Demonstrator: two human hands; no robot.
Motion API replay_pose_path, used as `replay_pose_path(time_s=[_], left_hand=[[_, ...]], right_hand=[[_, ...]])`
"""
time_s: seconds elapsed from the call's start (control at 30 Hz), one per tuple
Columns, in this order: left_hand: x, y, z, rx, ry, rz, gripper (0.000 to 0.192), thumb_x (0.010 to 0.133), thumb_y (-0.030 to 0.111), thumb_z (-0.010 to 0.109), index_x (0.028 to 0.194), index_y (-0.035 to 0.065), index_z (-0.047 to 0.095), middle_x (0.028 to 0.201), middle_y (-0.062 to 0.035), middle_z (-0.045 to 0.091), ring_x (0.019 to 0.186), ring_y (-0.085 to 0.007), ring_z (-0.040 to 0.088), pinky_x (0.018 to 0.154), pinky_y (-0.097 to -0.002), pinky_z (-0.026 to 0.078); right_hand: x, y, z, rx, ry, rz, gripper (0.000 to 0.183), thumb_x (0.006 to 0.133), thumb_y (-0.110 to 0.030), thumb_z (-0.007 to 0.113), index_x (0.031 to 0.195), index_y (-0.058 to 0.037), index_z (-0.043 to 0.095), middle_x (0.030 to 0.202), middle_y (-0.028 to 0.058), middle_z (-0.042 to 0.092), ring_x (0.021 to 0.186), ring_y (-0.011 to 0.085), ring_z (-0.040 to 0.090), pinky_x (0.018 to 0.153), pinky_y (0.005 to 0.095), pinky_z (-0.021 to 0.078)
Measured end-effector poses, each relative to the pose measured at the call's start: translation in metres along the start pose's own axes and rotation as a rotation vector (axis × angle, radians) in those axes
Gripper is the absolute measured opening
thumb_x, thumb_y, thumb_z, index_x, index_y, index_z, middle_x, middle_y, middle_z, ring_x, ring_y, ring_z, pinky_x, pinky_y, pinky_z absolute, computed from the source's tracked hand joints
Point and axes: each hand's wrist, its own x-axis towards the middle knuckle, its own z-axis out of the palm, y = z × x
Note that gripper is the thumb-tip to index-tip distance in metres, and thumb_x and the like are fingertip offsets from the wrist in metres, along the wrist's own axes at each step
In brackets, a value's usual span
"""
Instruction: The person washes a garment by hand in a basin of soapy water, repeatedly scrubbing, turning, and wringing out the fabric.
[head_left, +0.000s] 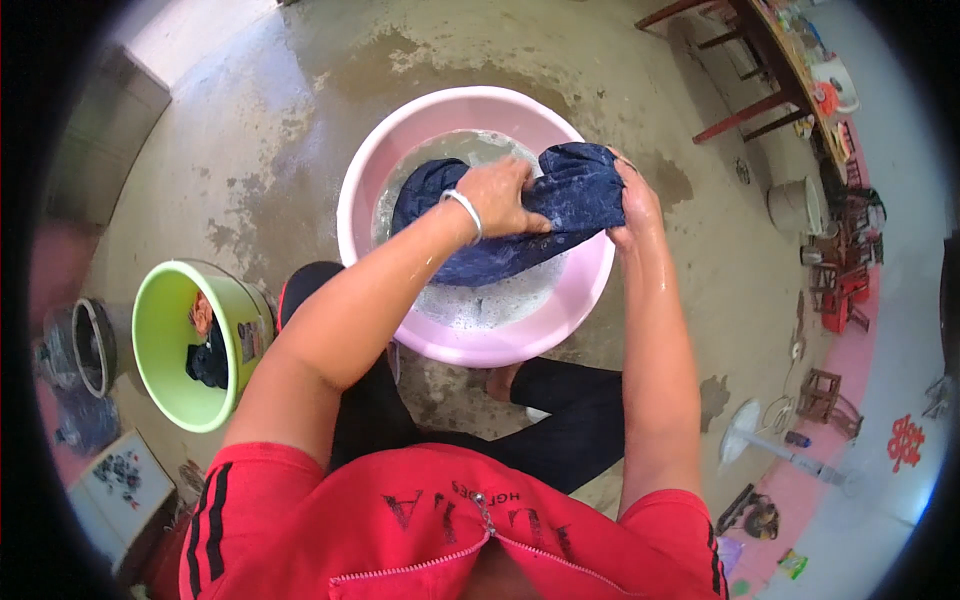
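Observation:
A wet dark-blue garment (574, 187), its kind not clear, stretches between my hands over a round pink plastic basin (365, 187). My right hand (637, 199) grips the garment's bunched end above the basin's right rim. My left hand (501, 196), with a pale bangle (463, 216) at the wrist, lies over the middle of the cloth, thumb spread and fingertips partly hidden in the folds. The rest of the garment droops into sudsy, cloudy water (487, 307). Foam flecks cling to the fabric.
A light-green bucket (169, 352) with an orange cloth (201, 313) and dark cloth (208, 356) stands left of my knee. Damp patches mark the concrete floor (247, 150). A wooden table (776, 60), a pale bucket (793, 204) and a standing fan (787, 450) are to the right.

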Motion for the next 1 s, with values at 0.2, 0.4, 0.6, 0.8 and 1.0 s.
replay_pose_path(time_s=[0.2, 0.4, 0.6, 0.8, 1.0], left_hand=[[0.026, -0.038, 0.04, -0.644, -0.177, 0.003, 0.083, 0.064, 0.053, 0.076, 0.121, -0.0024, 0.054, 0.11, -0.0164, 0.062, 0.103, -0.026, 0.058, 0.095, -0.031, 0.04], [0.029, -0.024, 0.037, -1.854, 0.235, -0.134, 0.032, 0.085, 0.03, 0.063, 0.102, 0.0025, 0.058, 0.093, -0.0097, 0.063, 0.084, -0.0203, 0.061, 0.079, -0.0321, 0.049], [0.05, -0.035, 0.085, -2.052, 0.164, -0.274, 0.025, 0.087, 0.031, 0.054, 0.092, 0.0073, 0.06, 0.087, -0.0093, 0.063, 0.079, -0.0207, 0.058, 0.074, -0.037, 0.047], [0.035, -0.035, 0.04, -1.984, 0.012, 0.012, 0.025, 0.087, 0.026, 0.049, 0.089, 0.004, 0.06, 0.084, -0.0094, 0.062, 0.074, -0.0221, 0.06, 0.071, -0.0346, 0.048], [0.017, 0.004, 0.018, -1.699, -0.002, -0.373, 0.024, 0.089, 0.024, 0.052, 0.091, 0.0023, 0.06, 0.081, -0.0084, 0.064, 0.069, -0.02, 0.063, 0.067, -0.0318, 0.053]], right_hand=[[-0.02, -0.025, 0.008, -0.104, 0.105, -0.245, 0.027, 0.092, -0.014, 0.043, 0.108, 0.0027, 0.057, 0.099, 0.0139, 0.063, 0.088, 0.0222, 0.062, 0.081, 0.0339, 0.05], [-0.033, 0.032, 0.02, -0.845, 0.382, -0.509, 0.024, 0.091, -0.02, 0.047, 0.097, -0.0014, 0.061, 0.093, 0.0138, 0.063, 0.089, 0.025, 0.059, 0.082, 0.0347, 0.0438], [-0.033, 0.065, 0.1, -1.057, 0.432, -0.69, 0.027, 0.085, -0.023, 0.053, 0.082, 0.0039, 0.059, 0.073, 0.0238, 0.059, 0.069, 0.0396, 0.058, 0.066, 0.0458, 0.0442], [-0.028, 0.065, 0.115, -0.938, 0.362, -0.808, 0.027, 0.083, -0.02, 0.051, 0.078, 0.0059, 0.059, 0.078, 0.0289, 0.06, 0.074, 0.0449, 0.058, 0.067, 0.0465, 0.0438], [0.01, 0.059, 0.023, -0.948, 0.212, -0.413, 0.055, 0.09, -0.046, 0.043, 0.1, 0.0046, 0.061, 0.095, 0.0224, 0.064, 0.089, 0.0353, 0.06, 0.082, 0.0432, 0.042]])
